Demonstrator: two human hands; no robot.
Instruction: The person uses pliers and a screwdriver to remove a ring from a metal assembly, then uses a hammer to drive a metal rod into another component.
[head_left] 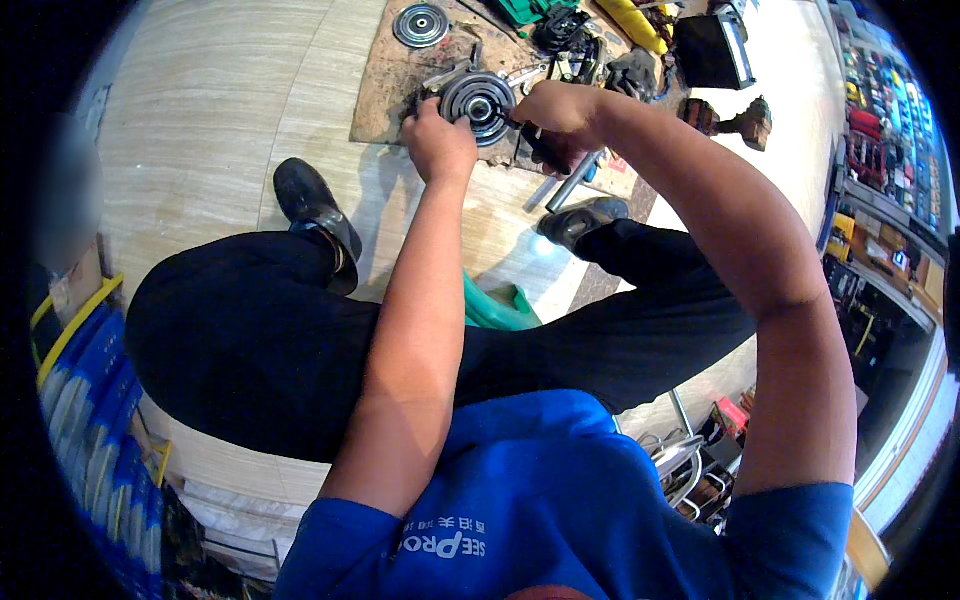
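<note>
A round metal pulley (465,90) with grooved rings lies on a worn brown board (385,105). At its left side my left hand (440,143) grips the rim, with fingers and thumb spread around the edge. My right hand (562,115) is closed around a dark-handled tool (546,152). The tool's thin end reaches toward the pulley's hub; its exact kind is partly hidden by my fingers. Next to the right hand lies a grey metal tube (573,184). A spanner (527,74) rests just beyond the pulley.
Another ringed metal disc (421,25) lies at the board's far left. Several tools, a dark glove (632,75) and a yellow item (637,22) crowd the far right, beside a black box (712,52) and a cordless drill (750,123). Shelves (890,150) line the right.
</note>
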